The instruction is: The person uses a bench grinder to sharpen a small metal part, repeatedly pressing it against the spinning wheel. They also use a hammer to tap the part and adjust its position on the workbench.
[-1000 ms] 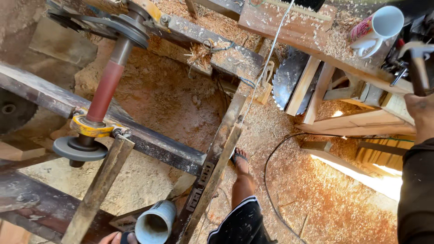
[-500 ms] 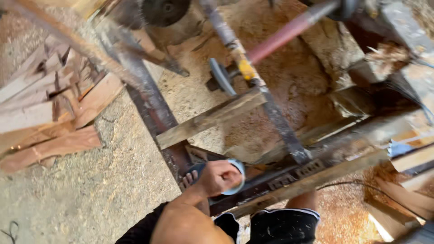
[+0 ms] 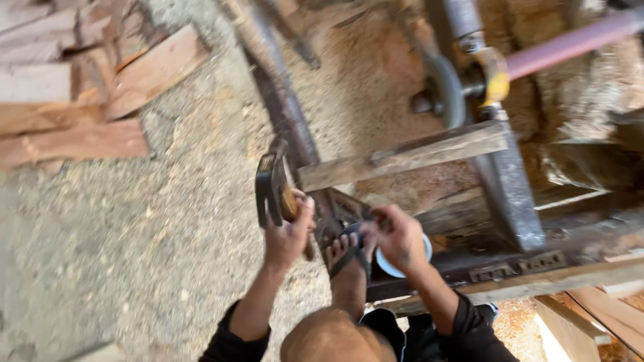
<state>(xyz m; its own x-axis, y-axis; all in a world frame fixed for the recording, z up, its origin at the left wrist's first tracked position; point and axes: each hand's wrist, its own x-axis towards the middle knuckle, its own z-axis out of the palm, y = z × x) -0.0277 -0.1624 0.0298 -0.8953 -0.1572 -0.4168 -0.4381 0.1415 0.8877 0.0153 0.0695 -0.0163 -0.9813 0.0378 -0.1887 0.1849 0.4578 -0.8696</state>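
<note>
Left hand (image 3: 287,236) wrapped around a hammer (image 3: 272,189), dark metal head pointing up, worn wooden handle, held low beside the rusty machine frame (image 3: 288,121). Right hand (image 3: 401,236) curled on something blurry just next to a pale blue pipe end (image 3: 402,258), above a sandalled foot (image 3: 345,249). Sawdust all over.

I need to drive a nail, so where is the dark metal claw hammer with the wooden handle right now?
In the head view, the dark metal claw hammer with the wooden handle is left of centre, gripped in the left hand, beside the rusty metal machine frame.
</note>
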